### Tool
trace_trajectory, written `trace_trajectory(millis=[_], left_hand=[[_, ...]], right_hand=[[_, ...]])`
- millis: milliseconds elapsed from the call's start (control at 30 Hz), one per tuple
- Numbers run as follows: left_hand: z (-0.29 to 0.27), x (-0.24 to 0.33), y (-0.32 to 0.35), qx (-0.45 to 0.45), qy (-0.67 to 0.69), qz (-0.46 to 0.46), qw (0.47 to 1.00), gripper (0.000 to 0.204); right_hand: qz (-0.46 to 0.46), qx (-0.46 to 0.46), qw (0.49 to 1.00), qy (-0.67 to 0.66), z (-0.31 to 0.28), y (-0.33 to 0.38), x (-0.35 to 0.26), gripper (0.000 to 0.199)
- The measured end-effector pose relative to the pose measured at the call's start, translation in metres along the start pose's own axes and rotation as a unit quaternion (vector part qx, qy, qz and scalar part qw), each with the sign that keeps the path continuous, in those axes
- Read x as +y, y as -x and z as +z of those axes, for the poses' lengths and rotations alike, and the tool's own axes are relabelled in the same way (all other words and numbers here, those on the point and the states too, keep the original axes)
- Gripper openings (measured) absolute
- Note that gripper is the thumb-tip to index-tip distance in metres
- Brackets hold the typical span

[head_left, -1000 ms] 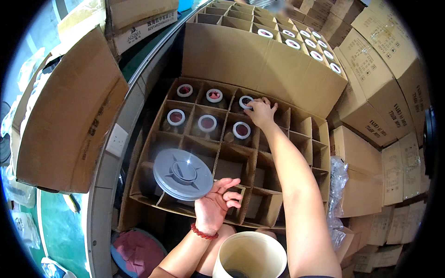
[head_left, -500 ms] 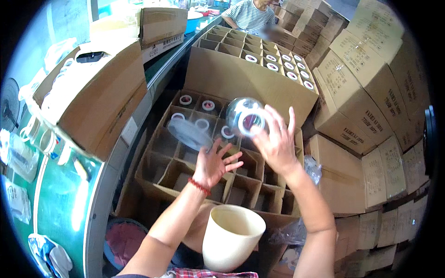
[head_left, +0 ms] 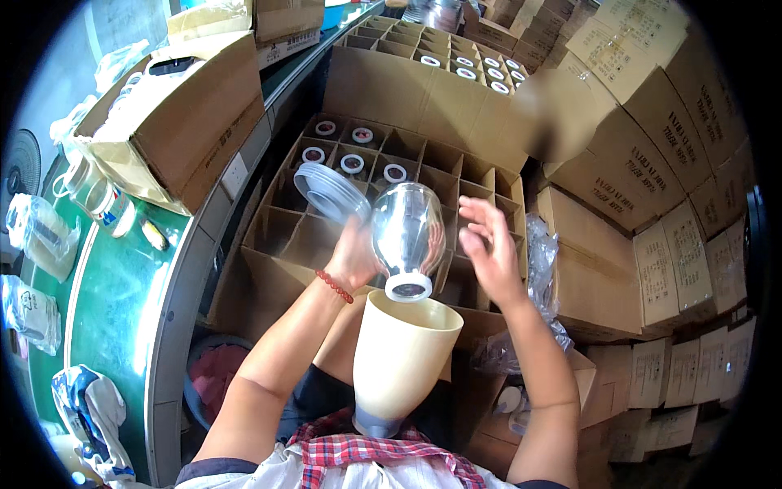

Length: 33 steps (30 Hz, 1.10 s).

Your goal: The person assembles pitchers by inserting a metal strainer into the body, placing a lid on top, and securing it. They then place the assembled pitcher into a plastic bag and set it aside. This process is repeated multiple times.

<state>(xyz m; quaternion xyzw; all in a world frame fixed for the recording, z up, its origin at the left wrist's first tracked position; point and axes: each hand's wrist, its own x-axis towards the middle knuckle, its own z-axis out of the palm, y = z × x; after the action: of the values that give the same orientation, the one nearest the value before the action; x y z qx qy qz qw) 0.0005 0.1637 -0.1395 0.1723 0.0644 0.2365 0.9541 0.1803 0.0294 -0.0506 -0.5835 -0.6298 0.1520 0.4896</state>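
- 1 clear glass vessel (head_left: 401, 224), neck-down at mouth of cream tub (head_left: 403, 359); step: prob. upending
- l. hand (head_left: 355, 259): by vessel & grey lid (head_left: 332, 192); grip hidden, can't tell
- r. hand (head_left: 494, 259): fingers apart, beside vessel
- next: prob. calls f. steady hold

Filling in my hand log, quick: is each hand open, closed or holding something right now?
Left hand: holding the grey lid; any grip on the glass vessel cannot be told.
Right hand: open, empty, beside the vessel.
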Motion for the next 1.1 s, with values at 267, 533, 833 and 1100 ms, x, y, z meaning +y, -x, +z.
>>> trace_trajectory(millis=[267, 533, 833, 1100], left_hand=[[-0.011, -0.024, 0.007, 0.107, -0.155, 0.02, 0.982, 0.055], [-0.008, -0.032, 0.041, 0.164, -0.252, -0.044, 0.953, 0.058], [-0.038, -0.023, 0.064, 0.161, -0.23, 0.023, 0.96, 0.067], [-0.054, -0.005, 0.091, 0.209, -0.181, 0.082, 0.957, 0.052]], right_hand=[[0.263, -0.189, 0.934, -0.153, 0.007, -0.014, 0.049, 0.068], [0.308, -0.342, 0.876, -0.143, -0.007, 0.002, 0.041, 0.096], [0.182, -0.499, 0.843, 0.089, 0.001, -0.013, 0.006, 0.067], [0.079, -0.625, 0.762, 0.148, 0.022, -0.03, -0.005, 0.045]])
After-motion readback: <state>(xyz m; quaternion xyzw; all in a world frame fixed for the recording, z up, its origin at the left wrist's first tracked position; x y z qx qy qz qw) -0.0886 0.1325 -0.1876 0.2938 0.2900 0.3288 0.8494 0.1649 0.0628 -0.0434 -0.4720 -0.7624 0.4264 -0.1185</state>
